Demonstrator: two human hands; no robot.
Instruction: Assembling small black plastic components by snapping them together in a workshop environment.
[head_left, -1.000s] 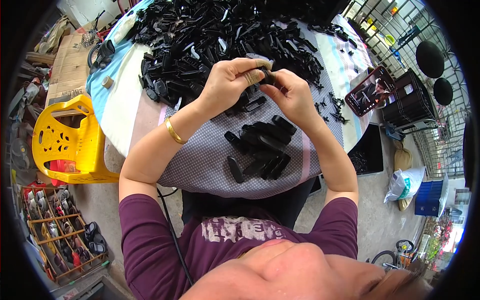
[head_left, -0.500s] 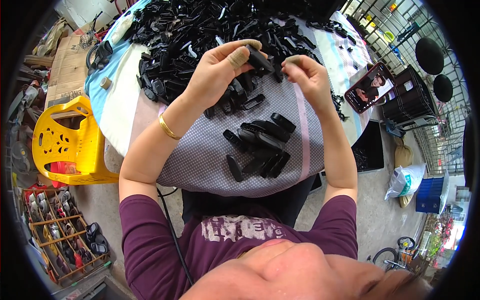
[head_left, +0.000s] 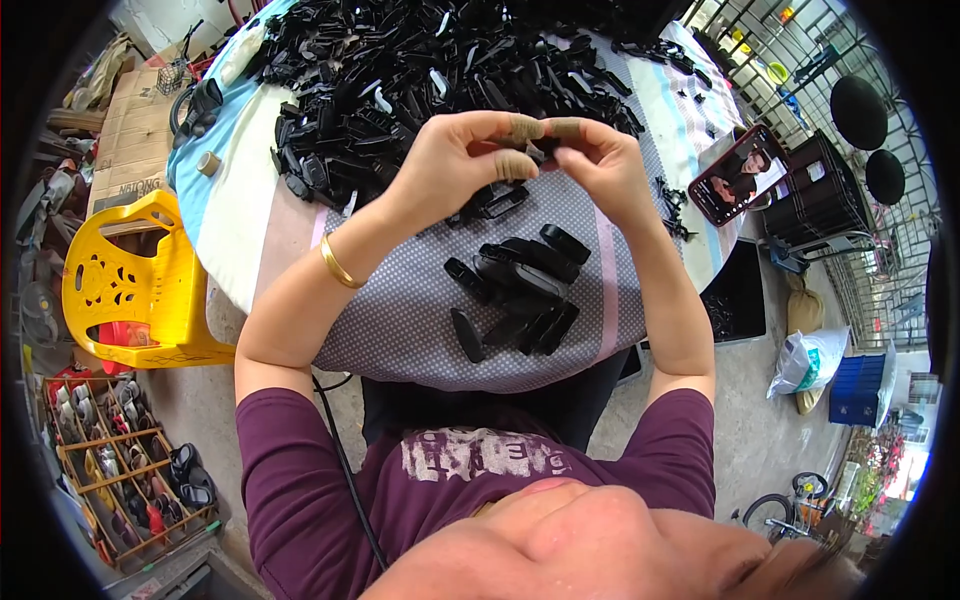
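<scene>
Head view. The left hand and the right hand meet above the grey dotted cloth, fingertips pinched together on a small black plastic part. The part is almost wholly hidden between the taped fingertips, so its shape cannot be told. Both hands are narrow, closed on this one part, which is held in the air between the big pile and the small group

To do this step well, judged from the grip: keep both wrists raised over the cloth, hold the part close to the fingertips, and press evenly from both sides so that it does not twist or slip

Count:
- Big pile of black parts at the far side of the table: too many to count
- Small group of black parts on the cloth, near the body: roughly eight to ten, overlapping
- One more black part lies just below the left hand
- One phone, right of the right hand
- One yellow plastic chair, left of the table
- One gold bangle on the left wrist
</scene>
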